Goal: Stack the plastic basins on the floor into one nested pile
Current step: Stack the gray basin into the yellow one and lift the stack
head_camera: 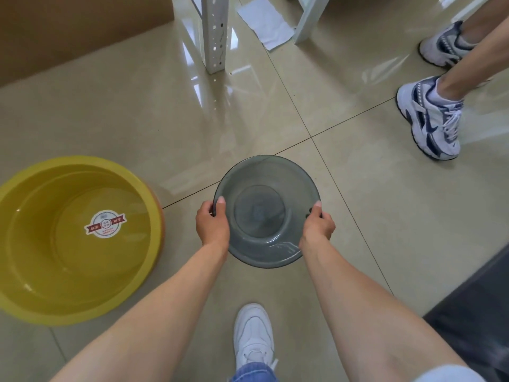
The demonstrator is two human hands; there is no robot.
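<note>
Two basins are in play: a large round yellow plastic basin (74, 241) sits on the glossy tiled floor (275, 106) toward its left edge, and a smaller translucent grey plastic basin (265, 210) is held near the floor's middle. Left hand (212, 226) and right hand (318, 226) each grasp opposite sides of its rim, thumbs over the lip. Judging from this, the carry-over step is in hand; next the grey basin should travel left and be lowered level into the yellow one.
</note>
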